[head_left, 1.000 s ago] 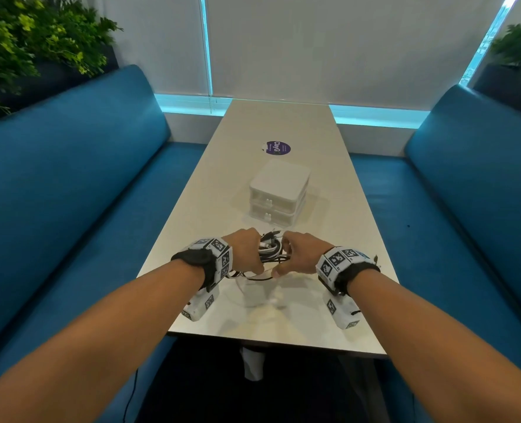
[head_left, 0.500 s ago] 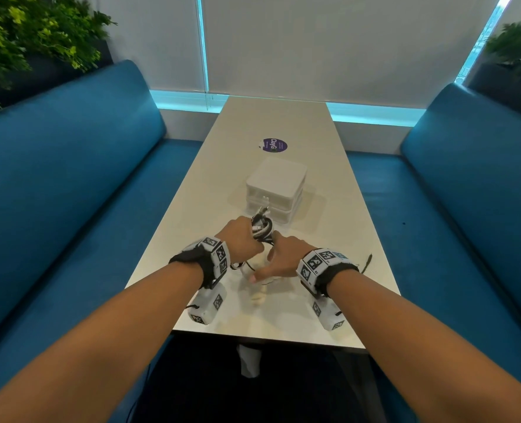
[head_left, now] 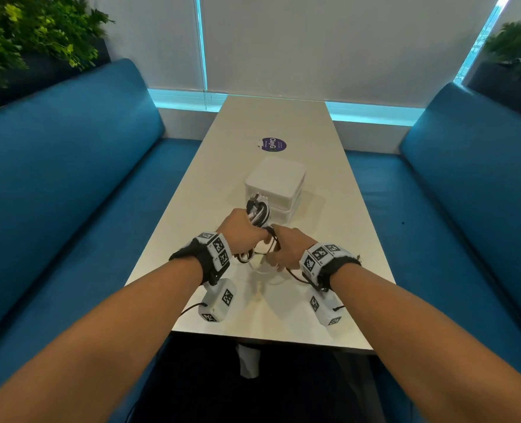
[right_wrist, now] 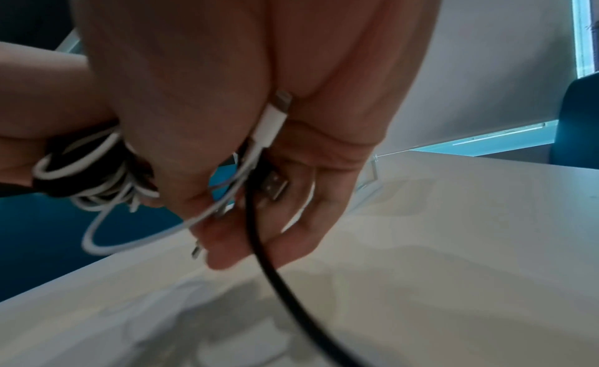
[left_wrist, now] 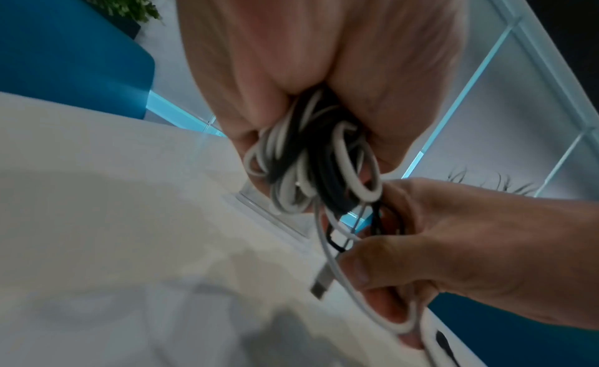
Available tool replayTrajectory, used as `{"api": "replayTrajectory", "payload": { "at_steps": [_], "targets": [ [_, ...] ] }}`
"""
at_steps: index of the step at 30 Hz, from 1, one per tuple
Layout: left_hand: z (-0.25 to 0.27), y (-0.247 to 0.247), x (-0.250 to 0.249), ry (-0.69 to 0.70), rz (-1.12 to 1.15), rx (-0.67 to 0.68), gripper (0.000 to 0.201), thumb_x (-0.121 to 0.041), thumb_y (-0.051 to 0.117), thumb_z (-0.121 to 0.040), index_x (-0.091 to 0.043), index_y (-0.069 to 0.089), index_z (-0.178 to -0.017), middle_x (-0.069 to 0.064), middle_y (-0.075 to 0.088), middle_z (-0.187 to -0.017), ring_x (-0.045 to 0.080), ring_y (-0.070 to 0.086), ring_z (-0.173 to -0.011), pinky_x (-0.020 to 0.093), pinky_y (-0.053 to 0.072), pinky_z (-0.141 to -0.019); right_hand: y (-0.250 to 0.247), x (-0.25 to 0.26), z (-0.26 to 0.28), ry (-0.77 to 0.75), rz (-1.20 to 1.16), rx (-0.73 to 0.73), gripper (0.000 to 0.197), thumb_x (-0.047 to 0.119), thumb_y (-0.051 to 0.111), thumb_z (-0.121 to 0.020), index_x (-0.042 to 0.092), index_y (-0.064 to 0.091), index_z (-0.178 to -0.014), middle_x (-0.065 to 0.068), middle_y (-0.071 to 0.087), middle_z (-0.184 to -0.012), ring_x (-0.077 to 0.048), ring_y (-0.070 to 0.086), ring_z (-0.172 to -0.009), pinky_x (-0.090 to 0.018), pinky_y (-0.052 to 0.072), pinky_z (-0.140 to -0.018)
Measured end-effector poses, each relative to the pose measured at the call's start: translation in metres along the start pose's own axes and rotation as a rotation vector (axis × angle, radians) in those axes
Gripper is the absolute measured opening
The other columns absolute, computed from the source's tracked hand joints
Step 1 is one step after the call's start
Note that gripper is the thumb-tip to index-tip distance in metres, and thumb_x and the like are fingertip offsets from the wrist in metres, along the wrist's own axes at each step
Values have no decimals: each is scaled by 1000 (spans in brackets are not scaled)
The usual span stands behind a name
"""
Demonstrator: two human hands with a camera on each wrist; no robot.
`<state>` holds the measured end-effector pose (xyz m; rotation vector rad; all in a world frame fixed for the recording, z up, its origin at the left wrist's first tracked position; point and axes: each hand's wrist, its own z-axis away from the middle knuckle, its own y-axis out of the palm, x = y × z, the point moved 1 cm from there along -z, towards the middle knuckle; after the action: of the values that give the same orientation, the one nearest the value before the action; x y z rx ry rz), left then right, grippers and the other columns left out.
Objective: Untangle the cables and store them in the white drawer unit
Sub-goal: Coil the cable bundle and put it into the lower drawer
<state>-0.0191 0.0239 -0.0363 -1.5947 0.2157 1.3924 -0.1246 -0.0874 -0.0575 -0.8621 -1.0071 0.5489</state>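
Observation:
A tangled bundle of black and white cables (head_left: 257, 213) (left_wrist: 311, 165) (right_wrist: 94, 172) is held above the table, just in front of the white drawer unit (head_left: 274, 186). My left hand (head_left: 242, 232) (left_wrist: 311, 72) grips the coiled bundle in its fist. My right hand (head_left: 286, 250) (right_wrist: 246, 183) (left_wrist: 421, 247) holds loose strands: a white cable (right_wrist: 269, 121) with a plug end and a black cable (right_wrist: 275, 272) with a USB plug. A white loop (right_wrist: 107, 242) hangs between the two hands. Both drawers look closed.
The long white table (head_left: 283, 117) carries a purple round sticker (head_left: 273, 144) beyond the drawer unit. Blue benches (head_left: 54, 166) (head_left: 472, 178) flank the table on both sides. Plants stand at the top corners.
Both hands have lifted the cable bundle forward toward the drawer unit. The right hand has shifted from the bundle to loose strands beneath it.

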Motion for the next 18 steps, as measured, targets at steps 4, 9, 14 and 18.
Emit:
{"api": "replayTrajectory", "payload": {
  "at_steps": [4,9,14,18],
  "targets": [
    [1,-6,1,2,-121,144,30,-14,77,-68,-17,51,-55,-4,51,-50,14,47,-49,25,38,-49,-12,1,5,-50,47,8,32,43,74,-82,18,62,-97,5,63,-79,-12,59,-67,-24,47,-59],
    [6,-3,-7,26,-324,284,24,-21,87,-65,-17,64,-68,-4,64,-60,12,59,-53,23,45,-53,-15,-4,1,-17,111,19,24,44,72,-79,23,63,-84,6,64,-78,-18,62,-77,-28,48,-65],
    [10,1,-9,46,-420,291,15,-20,80,-72,-15,66,-74,0,66,-63,14,60,-54,22,46,-54,-13,-9,2,-5,63,-2,34,50,78,-74,28,72,-99,5,72,-89,-15,65,-82,-29,51,-74],
    [12,2,-5,16,-342,320,12,-22,78,-73,-15,68,-74,-1,67,-63,14,61,-56,25,48,-57,-18,-7,6,-4,89,8,27,52,79,-73,30,69,-85,7,70,-75,-15,65,-63,-26,51,-57]
  ]
}}
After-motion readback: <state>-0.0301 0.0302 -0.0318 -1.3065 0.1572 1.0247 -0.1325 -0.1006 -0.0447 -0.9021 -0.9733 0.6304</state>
